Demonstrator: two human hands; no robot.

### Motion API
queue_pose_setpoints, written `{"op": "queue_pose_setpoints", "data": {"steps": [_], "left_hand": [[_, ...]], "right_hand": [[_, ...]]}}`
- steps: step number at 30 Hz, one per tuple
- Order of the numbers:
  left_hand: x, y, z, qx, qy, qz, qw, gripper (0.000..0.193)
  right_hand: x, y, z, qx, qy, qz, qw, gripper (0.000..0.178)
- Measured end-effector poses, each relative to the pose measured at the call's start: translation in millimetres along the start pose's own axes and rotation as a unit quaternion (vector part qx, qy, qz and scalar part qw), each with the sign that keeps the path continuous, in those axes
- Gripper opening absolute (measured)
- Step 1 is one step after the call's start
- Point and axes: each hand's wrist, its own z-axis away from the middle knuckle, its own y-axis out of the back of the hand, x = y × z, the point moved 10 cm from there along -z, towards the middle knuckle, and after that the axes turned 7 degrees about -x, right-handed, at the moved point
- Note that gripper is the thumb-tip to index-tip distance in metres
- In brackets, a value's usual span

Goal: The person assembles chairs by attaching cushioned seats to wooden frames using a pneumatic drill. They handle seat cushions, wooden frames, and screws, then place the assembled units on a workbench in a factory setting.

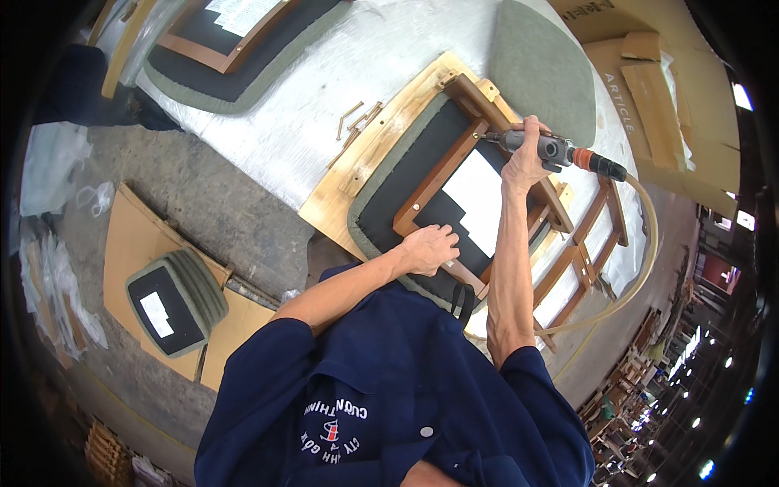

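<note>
An upholstered seat (430,126) lies face down with its black underside up and grey-green fabric around the rim. On it rests a brown wooden frame (438,177), with a white sheet (479,195) showing inside. My right hand (527,158) is wrapped round a grey air screwdriver (554,152) with an orange and black tail. The tool's tip meets the frame near its far corner. My left hand (430,248) lies over the near rail with fingers curled on the wood. Anything smaller inside those fingers is hidden.
Under the seat is a pale wooden jig (333,195); several long screws (357,122) lie beside it. A hose (645,243) curves down on the right near brown wooden frames (596,235). Another seat (235,89) lies far left, stacked seats (174,300) stand low left, and a cardboard box (673,97) far right.
</note>
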Motion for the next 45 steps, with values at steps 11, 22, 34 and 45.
{"op": "queue_pose_setpoints", "data": {"steps": [11, 22, 34, 45], "left_hand": [[0.1, 0.5, -0.6, -0.013, 0.004, 0.01, 1.0, 0.026], [1.3, 2.5, -0.3, 0.005, 0.0, 0.001, 1.0, 0.026], [0.9, 7.8, 1.2, 0.016, 0.007, 0.004, 1.0, 0.031], [5.6, 13.9, -2.7, 0.015, -0.001, 0.004, 1.0, 0.04]], "right_hand": [[-1.5, -12.9, -3.3, -0.053, 0.011, 0.046, 0.997, 0.019], [-6.5, -27.7, -7.3, -0.082, 0.027, 0.062, 0.994, 0.019], [-52.5, 52.9, -10.1, 0.016, 0.061, 0.032, 0.997, 0.016], [2.7, 256.2, 45.9, 0.232, -0.016, 0.135, 0.963, 0.018]]}}
